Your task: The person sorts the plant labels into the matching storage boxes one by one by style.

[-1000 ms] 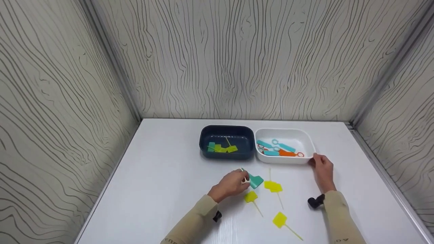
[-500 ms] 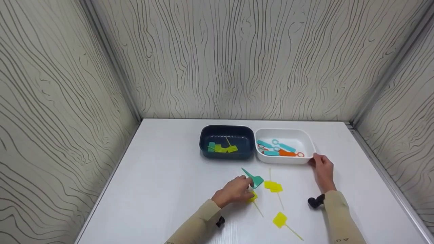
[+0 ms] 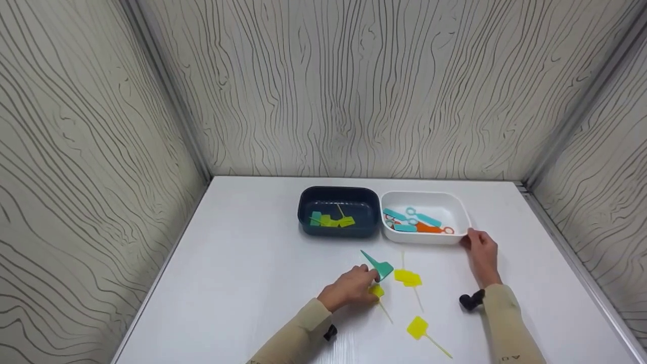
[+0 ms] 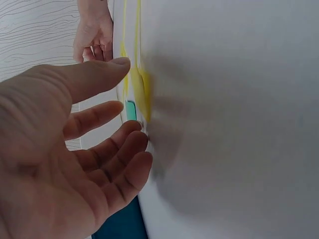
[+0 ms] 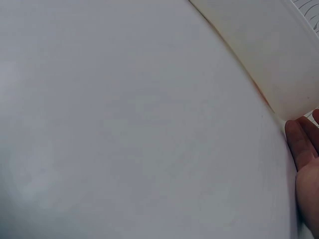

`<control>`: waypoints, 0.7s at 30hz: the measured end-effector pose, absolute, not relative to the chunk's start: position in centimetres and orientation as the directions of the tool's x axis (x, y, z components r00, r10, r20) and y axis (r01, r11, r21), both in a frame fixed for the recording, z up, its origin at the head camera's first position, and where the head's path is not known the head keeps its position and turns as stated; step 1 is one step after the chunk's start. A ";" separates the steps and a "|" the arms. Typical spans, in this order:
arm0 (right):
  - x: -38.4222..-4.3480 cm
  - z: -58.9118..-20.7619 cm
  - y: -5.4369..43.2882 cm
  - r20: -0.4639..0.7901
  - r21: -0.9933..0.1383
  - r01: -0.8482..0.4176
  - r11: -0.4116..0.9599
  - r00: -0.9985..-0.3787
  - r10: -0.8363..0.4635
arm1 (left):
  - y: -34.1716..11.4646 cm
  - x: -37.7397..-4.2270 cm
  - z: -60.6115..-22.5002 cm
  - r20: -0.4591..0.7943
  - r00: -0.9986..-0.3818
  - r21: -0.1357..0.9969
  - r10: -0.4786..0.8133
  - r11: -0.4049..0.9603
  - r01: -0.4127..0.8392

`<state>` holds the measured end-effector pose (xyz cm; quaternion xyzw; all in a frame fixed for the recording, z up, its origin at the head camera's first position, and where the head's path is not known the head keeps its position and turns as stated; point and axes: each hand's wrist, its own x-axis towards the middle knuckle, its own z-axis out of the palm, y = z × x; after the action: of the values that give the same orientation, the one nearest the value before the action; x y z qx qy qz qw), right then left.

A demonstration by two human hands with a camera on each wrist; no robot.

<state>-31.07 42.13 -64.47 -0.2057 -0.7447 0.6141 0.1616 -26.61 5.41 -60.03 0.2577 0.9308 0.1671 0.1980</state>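
Observation:
My left hand (image 3: 349, 287) hovers low over a yellow plant label (image 3: 377, 291), partly covering its square head. In the left wrist view the thumb and fingers (image 4: 134, 172) are apart, with the yellow label (image 4: 142, 89) just beyond them. Beside the fingertips lies a green plant label (image 3: 382, 269) with a pointed stem. Two overlapping yellow labels (image 3: 407, 277) lie to the right, and another yellow label (image 3: 417, 327) is nearer the front. My right hand (image 3: 483, 255) holds the near right corner of a white container (image 3: 460, 235); its fingers (image 5: 298, 139) touch the outer wall.
A dark blue container (image 3: 338, 232) stands directly left of the white one, with yellow and green labels inside. Blue tags (image 3: 427, 219) and orange tags (image 3: 427, 228) with ring ends lie in the white container. Patterned panels (image 3: 323, 91) enclose the white table (image 3: 242, 242).
My left hand has moved back toward me, from the green label to the yellow one, leaving the green label on the table. My right hand stays at the white container's corner.

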 end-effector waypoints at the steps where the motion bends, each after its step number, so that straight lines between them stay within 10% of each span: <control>1: -31.1 -64.5 42.1 -0.008 -0.982 0.102 0.159 -0.864 0.503 | 5.5 -26.6 -60.0 -0.280 -0.788 0.400 0.549 0.813 0.424; 21: -31.2 -64.5 42.3 -0.020 -0.975 0.125 0.181 -0.869 0.495 | 6.3 -26.0 -59.8 -0.287 -0.780 0.325 0.556 0.823 0.466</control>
<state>-31.21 42.26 -64.51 -0.2060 -0.7531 0.6059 0.1526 -25.99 6.30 -59.82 0.2731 0.9359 0.1189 0.1880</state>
